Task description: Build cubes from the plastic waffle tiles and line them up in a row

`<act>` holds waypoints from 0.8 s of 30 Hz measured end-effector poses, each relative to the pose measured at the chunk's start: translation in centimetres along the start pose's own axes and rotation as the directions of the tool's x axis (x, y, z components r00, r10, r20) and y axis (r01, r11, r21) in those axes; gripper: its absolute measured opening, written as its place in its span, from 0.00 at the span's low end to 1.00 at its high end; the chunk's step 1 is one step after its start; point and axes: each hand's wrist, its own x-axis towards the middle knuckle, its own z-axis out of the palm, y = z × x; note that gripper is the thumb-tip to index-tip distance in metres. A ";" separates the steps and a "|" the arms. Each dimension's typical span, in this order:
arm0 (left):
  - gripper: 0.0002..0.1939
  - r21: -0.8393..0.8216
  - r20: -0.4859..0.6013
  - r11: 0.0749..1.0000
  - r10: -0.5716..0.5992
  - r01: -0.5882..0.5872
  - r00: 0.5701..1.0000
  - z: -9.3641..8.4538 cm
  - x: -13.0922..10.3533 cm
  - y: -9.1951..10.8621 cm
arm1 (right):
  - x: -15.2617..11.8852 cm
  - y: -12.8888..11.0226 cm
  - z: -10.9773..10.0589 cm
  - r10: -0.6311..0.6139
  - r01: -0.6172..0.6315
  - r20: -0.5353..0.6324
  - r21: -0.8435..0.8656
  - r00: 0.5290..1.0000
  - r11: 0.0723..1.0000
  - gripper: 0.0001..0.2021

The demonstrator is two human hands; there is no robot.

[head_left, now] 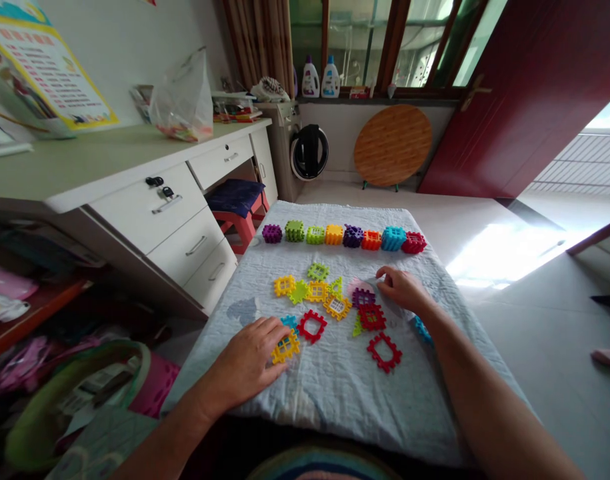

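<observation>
My left hand (255,353) rests on the cloth, thumb and fingers around the edge of a yellow window-patterned building tile (287,348). A blue tile (290,323) and a red frame tile (313,327) lie beside it. My right hand (402,289) has curled fingers near a purple tile (363,297); what its fingertips hold, if anything, I cannot make out. Just below are a dark red tile (372,317) and another red frame tile (385,351). Yellow tiles (317,291) and green tiles (299,292) lie loose in the middle. Under my right forearm a blue tile (423,329) is partly hidden.
Colour-sorted tile stacks, including an orange stack (334,235) and a blue stack (393,238), form a row across the far part of the cloth-covered table (329,393). A white desk (135,150) stands left, with a stool (237,200) beside it. Behind is a washing machine (279,147).
</observation>
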 end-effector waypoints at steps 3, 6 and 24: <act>0.12 -0.154 0.007 0.988 -0.017 0.018 1.000 -0.9 0.4 -0.4 | -0.1 -0.1 0.0 0.007 -0.007 -0.007 -0.002 1.000 1.000 0.11; 0.14 -0.354 0.020 0.929 -0.109 0.109 0.994 -2.6 1.4 -1.1 | -0.1 -0.1 0.0 0.010 -0.010 -0.008 -0.004 1.000 1.000 0.11; 0.27 0.064 0.020 0.987 -0.149 0.148 0.989 -2.0 4.5 -6.5 | -0.3 -0.3 -0.1 -0.005 0.005 -0.026 0.023 1.000 1.000 0.12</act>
